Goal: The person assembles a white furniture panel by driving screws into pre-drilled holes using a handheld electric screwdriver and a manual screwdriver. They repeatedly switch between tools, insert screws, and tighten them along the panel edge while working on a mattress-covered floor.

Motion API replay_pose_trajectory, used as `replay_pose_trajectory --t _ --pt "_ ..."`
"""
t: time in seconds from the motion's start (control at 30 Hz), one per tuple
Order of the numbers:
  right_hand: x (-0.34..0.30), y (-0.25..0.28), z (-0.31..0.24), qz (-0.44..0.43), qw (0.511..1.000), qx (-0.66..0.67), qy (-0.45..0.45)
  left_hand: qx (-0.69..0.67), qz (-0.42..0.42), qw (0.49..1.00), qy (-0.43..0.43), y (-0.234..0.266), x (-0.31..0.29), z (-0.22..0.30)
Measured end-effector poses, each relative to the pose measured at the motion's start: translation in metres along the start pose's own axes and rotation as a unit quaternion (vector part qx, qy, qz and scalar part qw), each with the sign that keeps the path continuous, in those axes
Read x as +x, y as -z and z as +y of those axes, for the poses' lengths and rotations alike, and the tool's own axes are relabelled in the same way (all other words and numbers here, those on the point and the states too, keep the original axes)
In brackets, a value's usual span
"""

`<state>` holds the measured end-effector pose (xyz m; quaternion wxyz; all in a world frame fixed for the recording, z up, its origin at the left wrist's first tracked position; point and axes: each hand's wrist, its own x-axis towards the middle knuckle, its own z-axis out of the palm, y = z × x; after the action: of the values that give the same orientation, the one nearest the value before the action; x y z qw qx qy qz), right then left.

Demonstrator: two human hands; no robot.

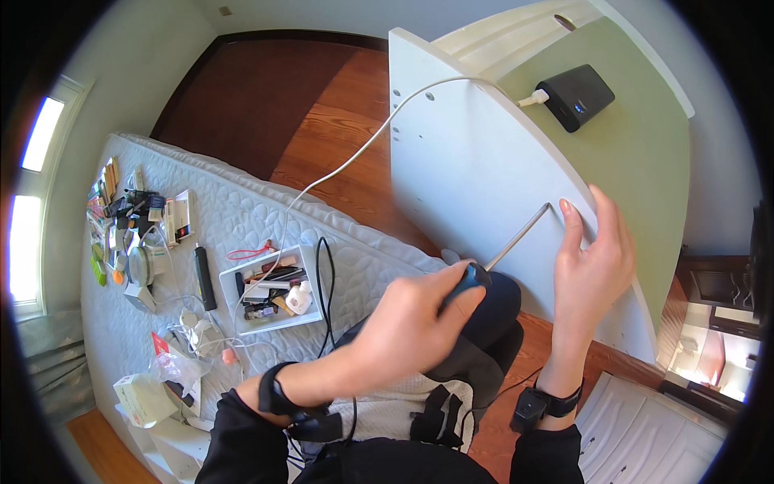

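Observation:
My left hand (407, 323) is closed round the dark blue handle of a screwdriver (516, 239). Its metal shaft slants up and to the right, and the tip meets the face of a white panel (476, 153). Whether a screw sits under the tip is too small to tell. At the panel's right edge, my right hand (595, 254) grips the board, thumb on the near face close to the screwdriver tip and fingers over the edge. Several small holes or fittings dot the panel's upper left part.
A black power bank (575, 97) lies on a green surface (645, 161) behind the panel, with a white cable (355, 157) running from it toward the bed. On the mattress (242, 206) stand a white tray (278, 323) of small items, a black rod-shaped tool (204, 278) and several scattered goods.

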<state>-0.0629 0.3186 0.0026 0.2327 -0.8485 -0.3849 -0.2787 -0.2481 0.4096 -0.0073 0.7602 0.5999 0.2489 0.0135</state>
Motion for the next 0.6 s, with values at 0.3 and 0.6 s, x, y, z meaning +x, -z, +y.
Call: replay_pose_trajectory --t 0.3,0.6 --pt "0.001 0.006 0.000 -0.010 1.000 -0.008 0.028 -0.159 -0.083 0.979 0.092 0.016 -0.002 -0.015" --pt "-0.007 -0.004 0.015 -0.044 0.988 -0.149 -0.017 -0.004 0.200 0.977 0.078 0.116 -0.111 -0.046"
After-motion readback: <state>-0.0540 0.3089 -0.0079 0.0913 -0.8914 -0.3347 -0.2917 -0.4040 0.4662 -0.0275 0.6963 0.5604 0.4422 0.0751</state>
